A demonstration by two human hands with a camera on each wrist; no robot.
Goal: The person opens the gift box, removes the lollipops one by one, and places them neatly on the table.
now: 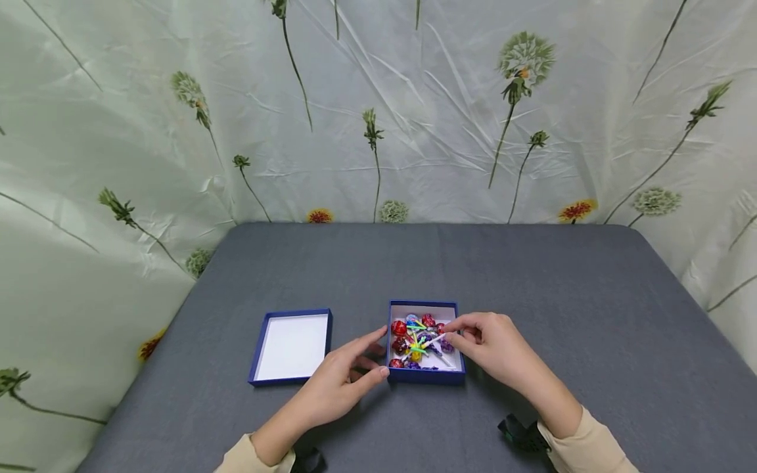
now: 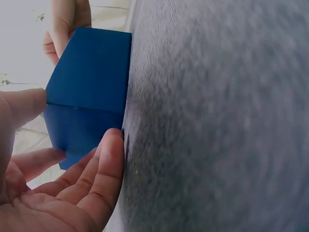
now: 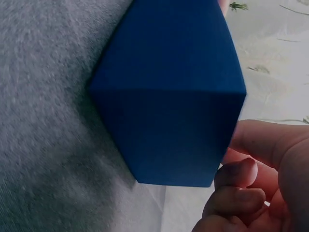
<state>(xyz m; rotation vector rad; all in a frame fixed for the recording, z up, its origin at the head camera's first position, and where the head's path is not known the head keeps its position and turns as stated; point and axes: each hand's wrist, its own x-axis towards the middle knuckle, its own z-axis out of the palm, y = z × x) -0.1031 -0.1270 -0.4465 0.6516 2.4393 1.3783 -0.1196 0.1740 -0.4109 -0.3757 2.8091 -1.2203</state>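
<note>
A blue box [image 1: 426, 377] with a white inside stands on the table and holds several lollipops [image 1: 399, 327] in red, purple and blue wrappers with bright sticks. My left hand [image 1: 343, 378] rests against the box's left side, thumb at the near corner and fingers loosely extended along the wall. Over the box's right edge, my right hand [image 1: 493, 345] pinches the white stick of a lollipop [image 1: 436, 340] between thumb and fingertips; the candy end lies among the others. In both wrist views the blue box walls [image 2: 91, 72] hide the contents.
To the left, a shallow blue box lid [image 1: 292, 347] lies with its white inside facing up, close to the left hand. A grey cloth covers the table [image 1: 437, 269]. Behind it hangs a pale curtain [image 1: 437, 164] with a flower print.
</note>
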